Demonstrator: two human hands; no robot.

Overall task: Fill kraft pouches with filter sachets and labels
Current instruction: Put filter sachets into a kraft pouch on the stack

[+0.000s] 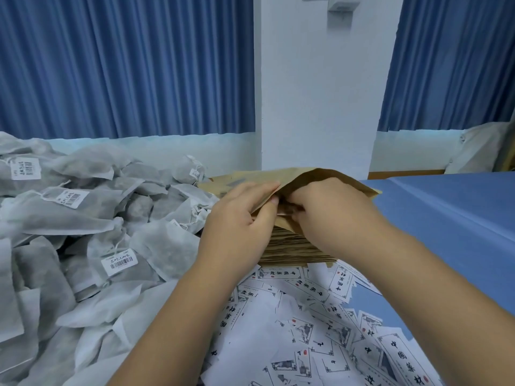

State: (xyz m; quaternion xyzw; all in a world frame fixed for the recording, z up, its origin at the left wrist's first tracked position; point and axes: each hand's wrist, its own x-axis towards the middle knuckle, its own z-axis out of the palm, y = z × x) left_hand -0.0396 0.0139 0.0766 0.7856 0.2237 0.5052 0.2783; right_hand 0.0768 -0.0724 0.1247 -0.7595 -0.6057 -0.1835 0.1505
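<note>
A kraft pouch (pixel 303 176) is lifted off the stack of kraft pouches (pixel 292 249) in the middle of the table. My left hand (pixel 239 213) pinches the pouch's near edge, thumb under and fingers on top. My right hand (pixel 328 210) grips the other side of the mouth, with its fingertips tucked into the opening. A heap of white filter sachets (pixel 83 232) with barcode tags lies to the left. Printed paper labels (pixel 320 324) are scattered in front of the stack, between my forearms.
The table wears a blue cloth (pixel 451 218), bare on the right side. A white pillar (pixel 320 93) rises behind the stack, with blue curtains (pixel 125 65) on both sides. A white bag (pixel 479 146) sits at the far right.
</note>
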